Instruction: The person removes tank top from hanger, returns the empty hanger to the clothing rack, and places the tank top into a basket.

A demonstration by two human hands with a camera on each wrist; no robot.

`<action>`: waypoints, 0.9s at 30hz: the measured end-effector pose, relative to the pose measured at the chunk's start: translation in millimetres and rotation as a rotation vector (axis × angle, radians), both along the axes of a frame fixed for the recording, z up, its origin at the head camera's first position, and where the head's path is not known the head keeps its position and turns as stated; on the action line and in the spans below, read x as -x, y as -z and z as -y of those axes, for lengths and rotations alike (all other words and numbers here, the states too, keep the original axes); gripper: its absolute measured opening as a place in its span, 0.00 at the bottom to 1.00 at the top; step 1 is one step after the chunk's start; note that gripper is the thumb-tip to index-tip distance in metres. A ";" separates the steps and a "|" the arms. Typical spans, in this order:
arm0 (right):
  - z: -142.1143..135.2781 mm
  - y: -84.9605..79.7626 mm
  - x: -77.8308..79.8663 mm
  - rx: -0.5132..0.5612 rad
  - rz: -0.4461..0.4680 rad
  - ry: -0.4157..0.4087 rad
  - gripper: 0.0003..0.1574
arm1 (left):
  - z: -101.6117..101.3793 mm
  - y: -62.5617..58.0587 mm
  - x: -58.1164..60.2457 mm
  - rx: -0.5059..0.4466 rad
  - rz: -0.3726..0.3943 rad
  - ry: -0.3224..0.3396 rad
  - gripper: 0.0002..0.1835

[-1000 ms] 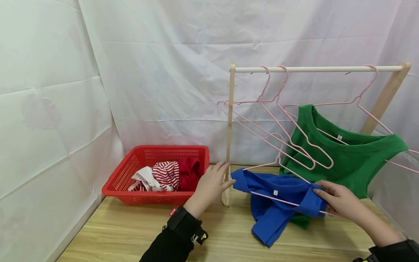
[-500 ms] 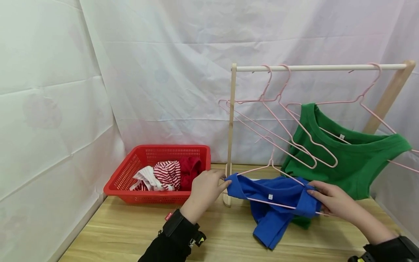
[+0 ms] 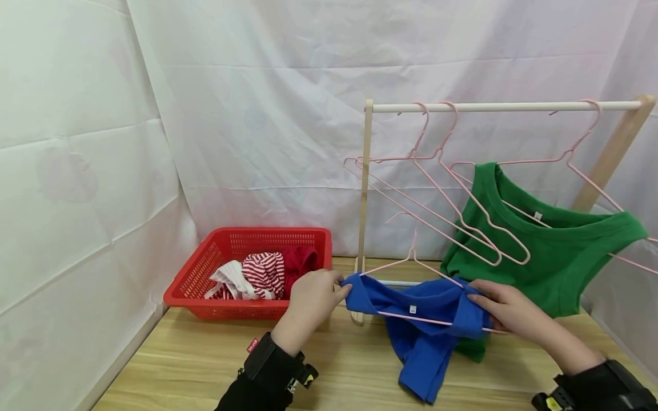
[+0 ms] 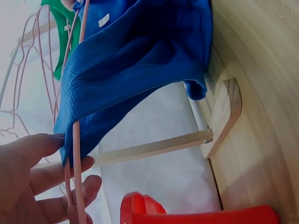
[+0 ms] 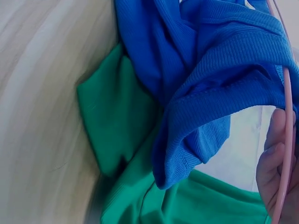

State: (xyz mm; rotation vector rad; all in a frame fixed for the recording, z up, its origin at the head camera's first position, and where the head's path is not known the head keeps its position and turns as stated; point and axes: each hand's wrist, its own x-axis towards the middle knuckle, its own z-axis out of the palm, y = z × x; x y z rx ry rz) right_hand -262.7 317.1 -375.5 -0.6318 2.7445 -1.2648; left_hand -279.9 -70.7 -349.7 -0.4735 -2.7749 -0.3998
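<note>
A blue tank top (image 3: 424, 359) is on a pink hanger (image 3: 386, 266), whose hook points up over the table below the rack. My left hand (image 3: 313, 302) pinches the top's left shoulder strap; in the left wrist view its thumb presses the blue fabric (image 4: 112, 88) and other fingers lie behind the hanger. At the other shoulder, my right hand (image 3: 506, 308) holds strap and hanger together. The right wrist view shows only part of that hand (image 5: 273, 163), beside the pink wire. The top's lower part hangs down toward the table.
A wooden rack with a white rail (image 3: 504, 107) stands behind. Two bare pink hangers hang from its left part, and a green tank top (image 3: 540, 257) on another hanger hangs at right. Left of the rack, a red basket (image 3: 241, 311) holds striped, white and dark red clothes.
Both hands have moved left with the blue tank top and hanger, slightly toward me. The left hand has taken hold of the left strap. The hanger's hook has shifted left.
</note>
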 end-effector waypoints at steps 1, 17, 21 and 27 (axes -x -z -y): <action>1.7 -0.5 1.0 -0.001 -0.007 -0.008 0.14 | 1.5 -0.5 -0.2 -0.001 0.003 0.002 0.14; 32.0 -29.1 6.0 -0.131 -0.279 0.070 0.08 | 25.4 -8.7 8.2 0.004 0.012 0.055 0.11; 38.1 -35.9 2.4 -0.227 -0.430 0.139 0.10 | 27.4 -8.1 9.4 -0.025 -0.068 0.062 0.10; 48.2 -38.9 -5.1 -0.249 -0.487 0.233 0.17 | 31.0 -8.0 10.3 -0.085 -0.195 0.065 0.08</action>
